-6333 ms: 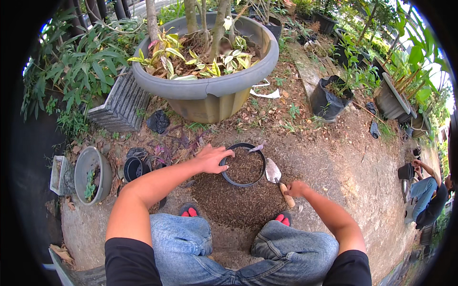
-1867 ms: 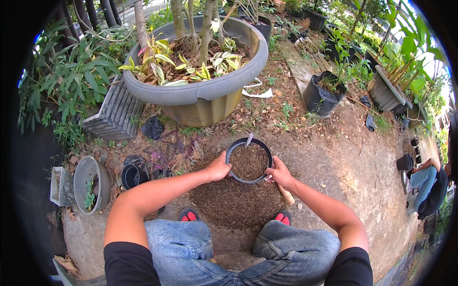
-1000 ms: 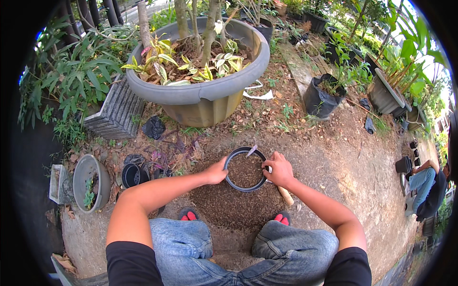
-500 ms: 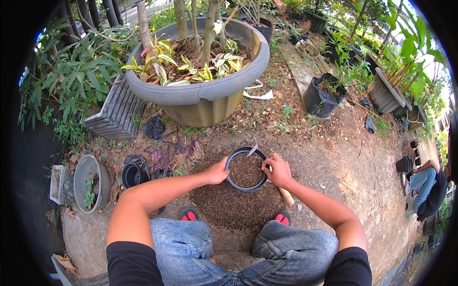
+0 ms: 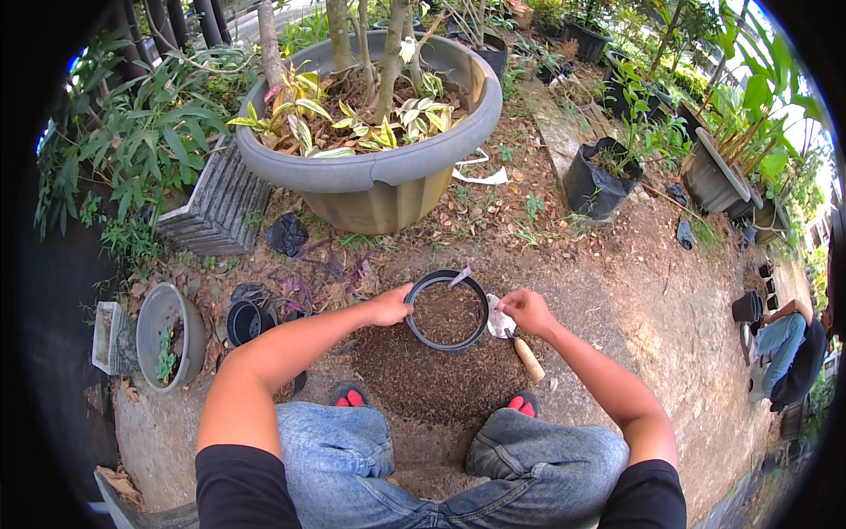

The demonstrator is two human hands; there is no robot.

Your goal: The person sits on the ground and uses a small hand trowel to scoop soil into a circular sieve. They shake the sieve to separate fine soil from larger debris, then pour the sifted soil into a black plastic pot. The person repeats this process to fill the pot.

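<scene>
A small black pot (image 5: 447,280) filled with dark soil stands on the ground in front of my knees. My left hand (image 5: 388,307) grips its left rim. My right hand (image 5: 527,310) hovers just off the right rim with its fingers curled, right above the metal blade of a trowel (image 5: 500,323). The trowel lies on the ground with its wooden handle (image 5: 529,359) pointing back toward me. Whether my fingers touch the blade I cannot tell. A heap of loose soil (image 5: 432,383) spreads between the pot and my feet.
A large grey planter (image 5: 370,172) with plants stands behind the pot. A ribbed grey pot (image 5: 216,207) sits to its left, a black grow bag (image 5: 592,181) at right. Small pots (image 5: 167,331) (image 5: 242,322) lie at my left. Another person (image 5: 789,344) sits far right.
Six seconds ago my right hand held the trowel; it now lies on the ground. In the last half second my right hand came off the pot's rim, a little to the right.
</scene>
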